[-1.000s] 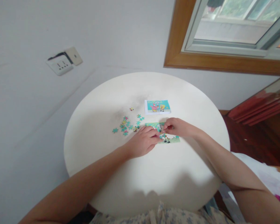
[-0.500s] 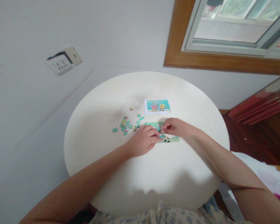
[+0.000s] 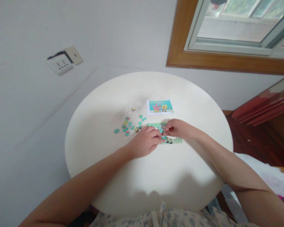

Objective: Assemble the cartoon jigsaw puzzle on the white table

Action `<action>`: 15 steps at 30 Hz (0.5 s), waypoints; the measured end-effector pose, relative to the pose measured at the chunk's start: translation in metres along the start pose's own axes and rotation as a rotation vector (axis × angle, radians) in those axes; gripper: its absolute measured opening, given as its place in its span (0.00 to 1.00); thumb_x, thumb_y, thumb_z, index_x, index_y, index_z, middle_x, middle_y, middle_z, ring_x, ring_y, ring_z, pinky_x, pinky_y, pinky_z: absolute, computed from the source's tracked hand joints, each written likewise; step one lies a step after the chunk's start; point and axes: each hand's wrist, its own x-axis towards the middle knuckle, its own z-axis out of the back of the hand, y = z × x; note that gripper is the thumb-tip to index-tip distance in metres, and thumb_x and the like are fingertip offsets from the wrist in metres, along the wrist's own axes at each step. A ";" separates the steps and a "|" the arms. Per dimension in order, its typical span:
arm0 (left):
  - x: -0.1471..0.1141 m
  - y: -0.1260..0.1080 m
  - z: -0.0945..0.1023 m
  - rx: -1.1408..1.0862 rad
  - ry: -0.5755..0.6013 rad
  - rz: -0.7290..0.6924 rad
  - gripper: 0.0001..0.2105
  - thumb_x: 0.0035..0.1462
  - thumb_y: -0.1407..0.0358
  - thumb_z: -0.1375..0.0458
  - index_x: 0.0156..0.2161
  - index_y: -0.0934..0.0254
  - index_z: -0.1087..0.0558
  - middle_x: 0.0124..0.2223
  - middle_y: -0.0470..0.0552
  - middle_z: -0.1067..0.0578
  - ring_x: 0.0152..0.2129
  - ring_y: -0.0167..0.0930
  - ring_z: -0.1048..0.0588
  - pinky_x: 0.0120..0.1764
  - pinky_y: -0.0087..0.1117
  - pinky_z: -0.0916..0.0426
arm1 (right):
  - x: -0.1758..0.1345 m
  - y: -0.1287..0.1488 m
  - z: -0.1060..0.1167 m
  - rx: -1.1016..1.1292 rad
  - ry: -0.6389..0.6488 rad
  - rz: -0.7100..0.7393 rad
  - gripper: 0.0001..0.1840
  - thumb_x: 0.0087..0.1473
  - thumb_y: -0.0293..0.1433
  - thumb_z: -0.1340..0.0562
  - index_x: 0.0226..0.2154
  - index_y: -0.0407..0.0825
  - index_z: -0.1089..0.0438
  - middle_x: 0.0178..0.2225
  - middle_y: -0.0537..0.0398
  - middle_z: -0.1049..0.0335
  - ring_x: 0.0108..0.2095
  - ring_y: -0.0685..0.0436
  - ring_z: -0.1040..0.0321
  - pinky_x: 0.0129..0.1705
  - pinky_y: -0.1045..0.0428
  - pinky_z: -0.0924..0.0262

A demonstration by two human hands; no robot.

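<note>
A partly assembled jigsaw puzzle (image 3: 176, 141) lies on the white table, with a white gap showing in its right half. My left hand (image 3: 145, 142) rests over the puzzle's left side, fingers stretched out across it and covering much of the picture. From the right, my right hand (image 3: 177, 128) reaches over the top edge, thumb and forefinger pinched on a small puzzle piece (image 3: 165, 133) at the middle; the fingers mostly hide it. Loose puzzle pieces (image 3: 125, 128), mostly teal, lie scattered left of my left hand. Behind the puzzle is a reference picture card (image 3: 160, 107) with cartoon figures.
The oval white table (image 3: 97, 104) stands against a wall with a socket (image 3: 61, 64). A single yellowish piece (image 3: 133, 109) sits apart, behind the loose group. At the upper right is a wood-framed window (image 3: 180, 58); a red curtain (image 3: 257, 108) hangs below it.
Both hands stay nearly in place over the puzzle, the right still pinching. The view has shifted very slightly; the loose pieces and the card lie as before.
</note>
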 end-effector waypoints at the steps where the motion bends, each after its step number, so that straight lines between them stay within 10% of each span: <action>1: 0.000 0.000 0.000 0.000 -0.001 -0.002 0.12 0.62 0.70 0.48 0.47 0.58 0.25 0.46 0.51 0.26 0.45 0.35 0.34 0.49 0.39 0.41 | 0.000 0.000 0.000 -0.007 -0.001 0.000 0.07 0.51 0.32 0.37 0.28 0.48 0.23 0.25 0.56 0.33 0.26 0.51 0.41 0.29 0.55 0.52; 15: 0.000 0.001 -0.002 -0.012 -0.005 -0.004 0.13 0.62 0.70 0.49 0.47 0.58 0.24 0.46 0.52 0.25 0.45 0.35 0.33 0.48 0.39 0.40 | -0.005 0.003 0.005 -0.151 -0.055 0.042 0.09 0.55 0.33 0.38 0.31 0.50 0.21 0.25 0.53 0.33 0.29 0.48 0.37 0.31 0.54 0.50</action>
